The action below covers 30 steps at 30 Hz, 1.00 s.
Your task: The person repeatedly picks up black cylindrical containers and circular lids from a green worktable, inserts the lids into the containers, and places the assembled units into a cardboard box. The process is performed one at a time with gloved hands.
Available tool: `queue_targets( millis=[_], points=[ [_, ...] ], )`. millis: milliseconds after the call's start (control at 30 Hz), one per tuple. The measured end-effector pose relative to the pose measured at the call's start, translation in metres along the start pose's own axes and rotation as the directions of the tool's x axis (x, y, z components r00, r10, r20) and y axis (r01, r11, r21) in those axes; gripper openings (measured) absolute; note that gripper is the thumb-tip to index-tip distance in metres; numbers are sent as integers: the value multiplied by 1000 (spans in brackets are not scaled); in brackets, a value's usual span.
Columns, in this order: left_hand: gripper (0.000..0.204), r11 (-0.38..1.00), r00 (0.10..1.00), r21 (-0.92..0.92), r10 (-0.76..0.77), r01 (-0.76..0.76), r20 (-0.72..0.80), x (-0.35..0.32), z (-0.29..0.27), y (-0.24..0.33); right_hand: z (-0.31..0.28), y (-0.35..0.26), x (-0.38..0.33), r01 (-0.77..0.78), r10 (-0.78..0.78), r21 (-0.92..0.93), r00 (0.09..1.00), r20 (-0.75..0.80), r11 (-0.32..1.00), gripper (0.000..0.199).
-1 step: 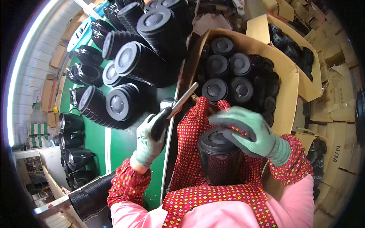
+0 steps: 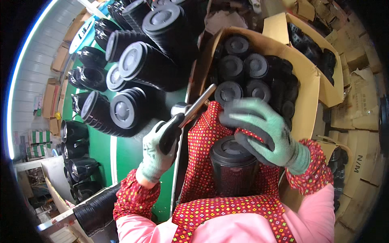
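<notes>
My left hand [image 2: 160, 148], in a green glove with dark fingertips, is closed around a silver metal rod [image 2: 202, 101] that slants up and right. A rounded metal piece [image 2: 179, 108] shows beside the rod; whether the two are joined I cannot tell. In my lap, on the red patterned apron [image 2: 201, 162], stands a black see-through plastic container [image 2: 233, 174] with a black lid [image 2: 231, 150]. Over the lid's right side hovers my gloved right hand [image 2: 269, 133], thumb and fingers apart and holding nothing. Its upper fingers are smeared by motion.
Leaning stacks of similar black containers [image 2: 133, 60] crowd the green table [image 2: 131, 158] at the left. A cardboard box [image 2: 306, 93] full of lidded black containers [image 2: 229, 93] stands just ahead; another open box [image 2: 334, 75] is behind it. Cartons [image 2: 358, 154] are piled at the far right.
The view has shifted slightly, with the stacks a little farther left. My right hand has moved slightly left and up. My left hand still grips the rod.
</notes>
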<state>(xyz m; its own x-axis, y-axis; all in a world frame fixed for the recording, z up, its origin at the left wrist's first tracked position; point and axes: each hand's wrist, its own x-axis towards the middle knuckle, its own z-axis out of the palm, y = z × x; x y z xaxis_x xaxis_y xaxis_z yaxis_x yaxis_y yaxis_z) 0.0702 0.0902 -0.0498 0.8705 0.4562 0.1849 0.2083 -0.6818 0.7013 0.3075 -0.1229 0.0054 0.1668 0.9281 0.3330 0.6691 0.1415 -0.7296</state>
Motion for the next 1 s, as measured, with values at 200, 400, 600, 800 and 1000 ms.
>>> queue_targets(
  millis=[200,400,600,800,1000],
  points=[
    [74,972,923,-230,134,-52,360,50,-27,87,36,98,43,252,-252,0,968,-3,968,28],
    [54,776,760,-353,611,-522,220,103,24,85,65,146,15,293,-303,434,952,-48,852,23],
    [50,906,842,-366,360,-213,402,83,76,136,68,134,33,-27,-262,747,927,267,665,34],
    [47,865,826,-463,399,-195,398,66,71,126,100,124,8,8,-154,855,984,84,519,33],
    [45,920,810,-214,390,-327,439,77,85,149,89,123,27,35,-300,867,944,134,498,45]
  ],
)
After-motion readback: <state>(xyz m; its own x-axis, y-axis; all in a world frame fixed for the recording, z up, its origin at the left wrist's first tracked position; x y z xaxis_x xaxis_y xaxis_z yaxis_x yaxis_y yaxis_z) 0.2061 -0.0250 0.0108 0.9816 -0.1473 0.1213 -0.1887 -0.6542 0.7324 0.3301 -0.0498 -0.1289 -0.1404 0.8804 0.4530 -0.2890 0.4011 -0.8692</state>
